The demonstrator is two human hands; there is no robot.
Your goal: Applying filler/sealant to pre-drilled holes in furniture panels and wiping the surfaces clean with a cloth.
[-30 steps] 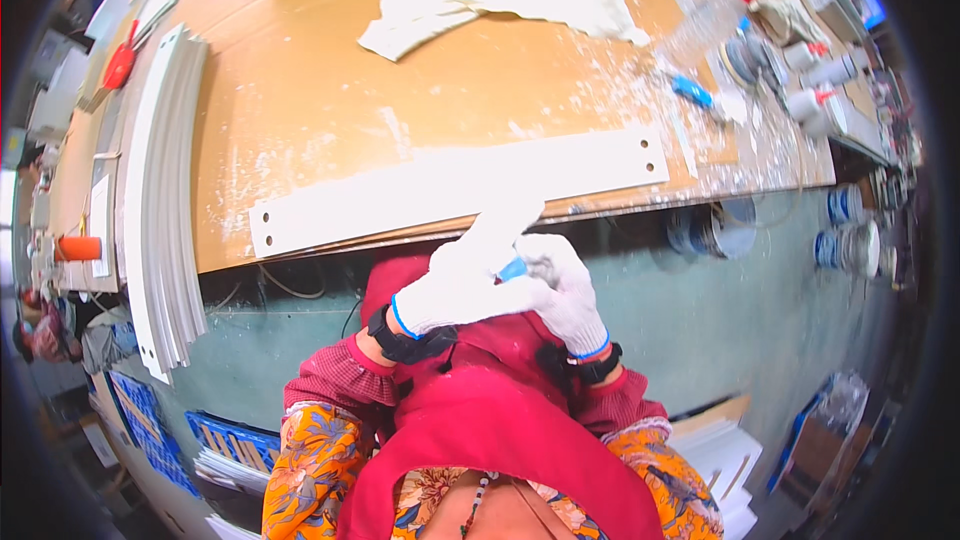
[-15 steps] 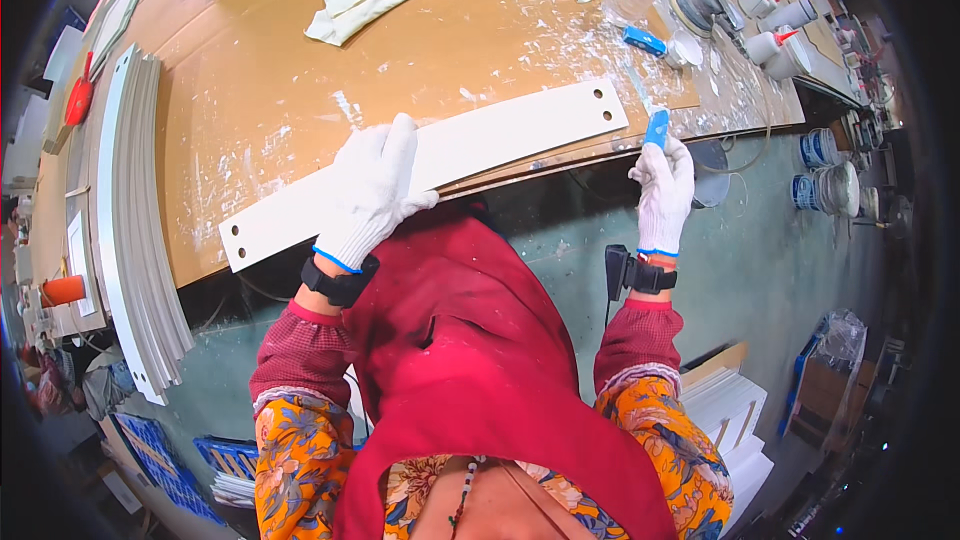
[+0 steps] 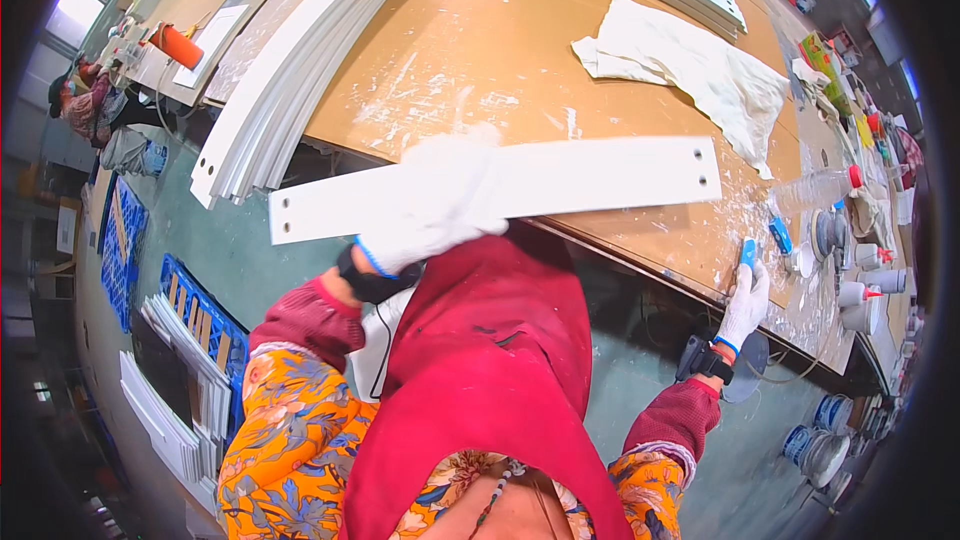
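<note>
A long white board (image 3: 605, 178) with two holes at each end is held left of its middle by the left hand (image 3: 432, 202), in a white glove that looks blurry. The board lies slantwise over the near edge of the brown table (image 3: 470, 45), with its left end past that edge. At the right, a small blue handle (image 3: 748, 253) is touched by the fingertips of the gloved right hand (image 3: 744, 308); whether it is pinched tight cannot be told. A stack of white boards (image 3: 315, 55) is seen to the left, and a white cloth (image 3: 690, 70) is spread behind the long board.
</note>
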